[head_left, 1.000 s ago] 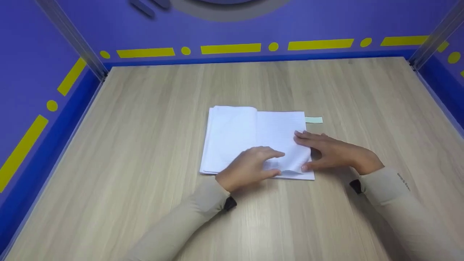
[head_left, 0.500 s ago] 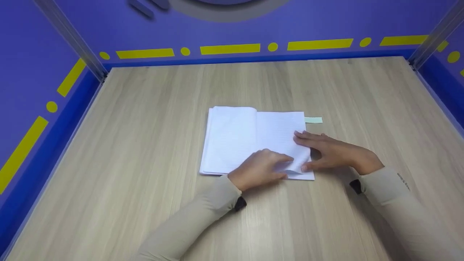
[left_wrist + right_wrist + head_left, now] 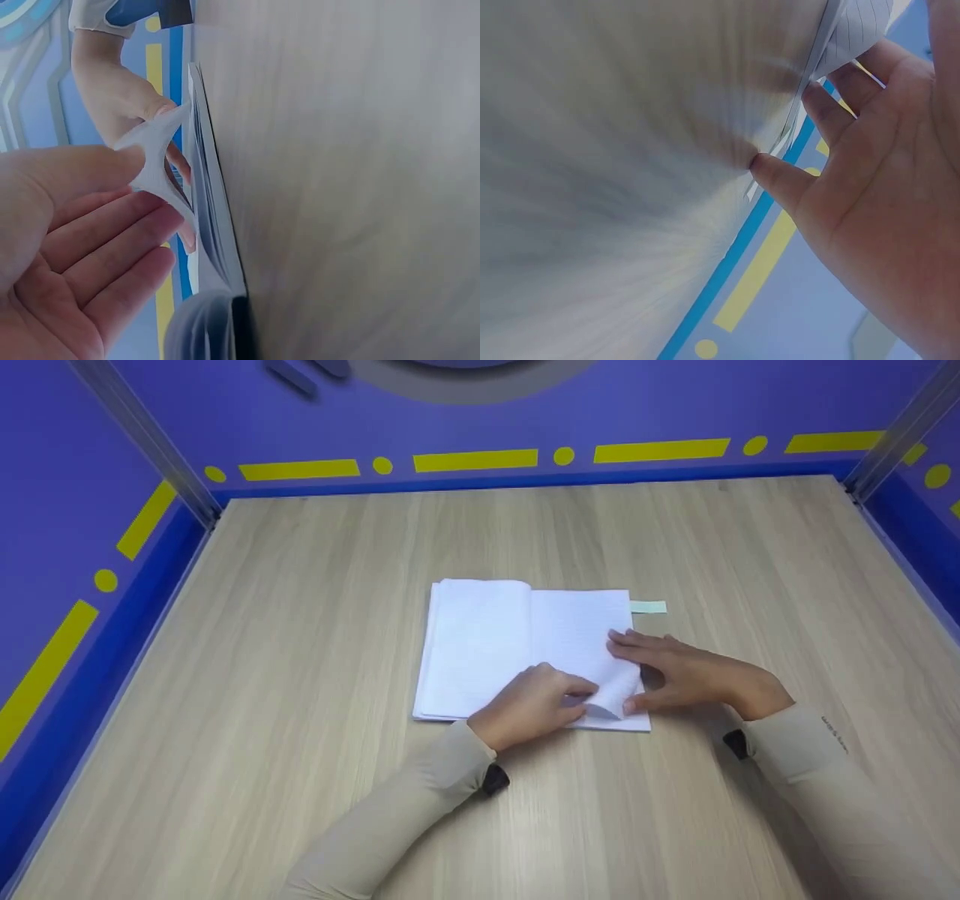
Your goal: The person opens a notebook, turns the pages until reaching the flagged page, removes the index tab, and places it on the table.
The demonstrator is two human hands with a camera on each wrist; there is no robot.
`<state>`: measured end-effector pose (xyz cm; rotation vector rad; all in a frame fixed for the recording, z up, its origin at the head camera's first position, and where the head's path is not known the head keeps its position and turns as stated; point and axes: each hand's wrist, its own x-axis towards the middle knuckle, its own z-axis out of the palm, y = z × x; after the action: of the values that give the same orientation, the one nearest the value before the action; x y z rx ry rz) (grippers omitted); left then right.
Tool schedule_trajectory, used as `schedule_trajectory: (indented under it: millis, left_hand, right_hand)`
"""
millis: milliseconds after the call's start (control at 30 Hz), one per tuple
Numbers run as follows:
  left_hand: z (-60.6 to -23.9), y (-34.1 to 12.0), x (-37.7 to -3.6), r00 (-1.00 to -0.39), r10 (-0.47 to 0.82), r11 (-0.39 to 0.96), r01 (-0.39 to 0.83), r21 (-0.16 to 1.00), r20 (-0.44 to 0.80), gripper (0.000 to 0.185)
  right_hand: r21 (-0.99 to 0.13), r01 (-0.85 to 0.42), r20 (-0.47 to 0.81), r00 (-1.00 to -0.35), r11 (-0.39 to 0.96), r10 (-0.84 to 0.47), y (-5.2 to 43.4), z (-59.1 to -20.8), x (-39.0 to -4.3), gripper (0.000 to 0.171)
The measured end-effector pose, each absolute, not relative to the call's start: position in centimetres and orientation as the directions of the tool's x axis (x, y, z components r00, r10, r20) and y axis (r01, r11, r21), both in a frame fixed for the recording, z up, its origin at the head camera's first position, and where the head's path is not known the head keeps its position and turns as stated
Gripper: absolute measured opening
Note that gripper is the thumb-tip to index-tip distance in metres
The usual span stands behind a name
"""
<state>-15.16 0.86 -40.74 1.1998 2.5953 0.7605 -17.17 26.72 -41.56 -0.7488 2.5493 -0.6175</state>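
An open white notebook [image 3: 495, 645] lies in the middle of the wooden table [image 3: 300, 622]. My left hand [image 3: 577, 695] is at the lower edge of the right-hand page, fingers curled, pinching a page corner [image 3: 611, 697] that curls upward. In the left wrist view that curled page [image 3: 154, 161] sits between thumb and fingers of the left hand [image 3: 142, 187], beside the notebook's edge [image 3: 214, 217]. My right hand [image 3: 626, 673] lies flat on the right page, thumb at its lower right edge. The right wrist view shows the thumb [image 3: 776, 176] against the stacked page edges [image 3: 810, 90].
A pale green tab [image 3: 649, 607] sticks out past the notebook's upper right edge. Purple walls with yellow dashes [image 3: 472, 460] close the table in at the back and on both sides. Beige sleeves [image 3: 397, 817] reach in from the near edge.
My left hand has slid right along the notebook's lower edge and curled its fingers, rolling the page corner up. The right hand has stayed in place.
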Motion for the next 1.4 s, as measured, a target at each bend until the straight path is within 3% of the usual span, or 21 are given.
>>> schedule_trajectory:
  millis: [500, 867, 1067, 1400]
  left_hand:
    - [-41.0, 0.4, -15.2, -0.728, 0.682, 0.537, 0.568, 0.624, 0.075, 0.025]
    - [-41.3, 0.1, -15.1, -0.762, 0.629, 0.507, 0.554, 0.660, 0.156, 0.023]
    - [-41.3, -0.4, -14.9, -0.798, 0.569, 0.465, 0.513, 0.722, 0.201, 0.022]
    - [-41.7, -1.3, -15.1, -0.869, 0.428, 0.335, 0.409, 0.849, 0.250, 0.025]
  right_hand:
    - [-0.514, -0.379, -0.274, -0.778, 0.770, -0.566, 26.5, -41.8, -17.3, 0.099]
    - [-0.535, -0.370, -0.217, -0.809, 0.760, -0.546, 26.5, -41.8, -17.2, 0.119]
    - [-0.546, -0.314, -0.242, -0.829, 0.777, -0.505, 26.5, -41.7, -17.3, 0.133]
    - [-0.548, -0.294, -0.240, -0.842, 0.784, -0.483, 26.8, -41.6, -17.5, 0.136]
